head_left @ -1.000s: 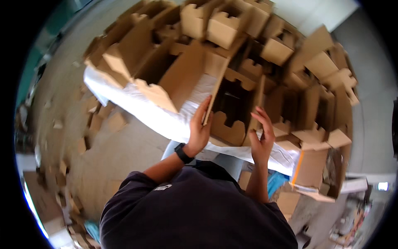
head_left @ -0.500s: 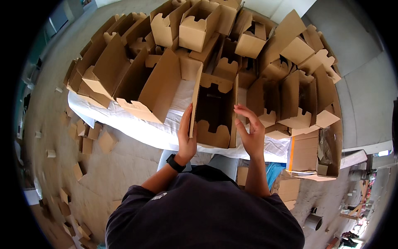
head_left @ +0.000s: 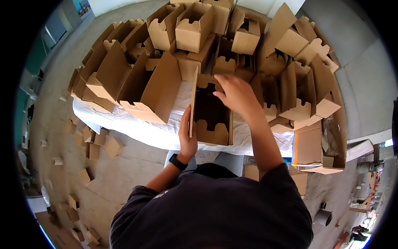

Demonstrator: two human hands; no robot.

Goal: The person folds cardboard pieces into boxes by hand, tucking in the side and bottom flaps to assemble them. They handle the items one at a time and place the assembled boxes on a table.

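Observation:
Directly in front of me stands an open-topped brown cardboard box [head_left: 211, 132], its notched end flaps folded up at the near and far ends. My left hand [head_left: 188, 135] lies along the box's left wall, fingers stretched flat against the outside. Above the far right part of the same box is my right hand [head_left: 238, 94], thumb and forefinger apart near the far notched flap. Whether those fingertips touch the flap I cannot tell. The right hand hides part of the box's right wall.
Several similar open boxes [head_left: 195, 33] crowd the table's far side and both flanks. White cloth [head_left: 137, 126] covers the table. A larger carton with an orange strip [head_left: 307, 143] stands at right. Cardboard pieces [head_left: 114, 147] litter the floor at left.
My right hand has left the box's right side and moved up and leftward over its far end. The left hand stays on the left wall. The view has shifted slightly.

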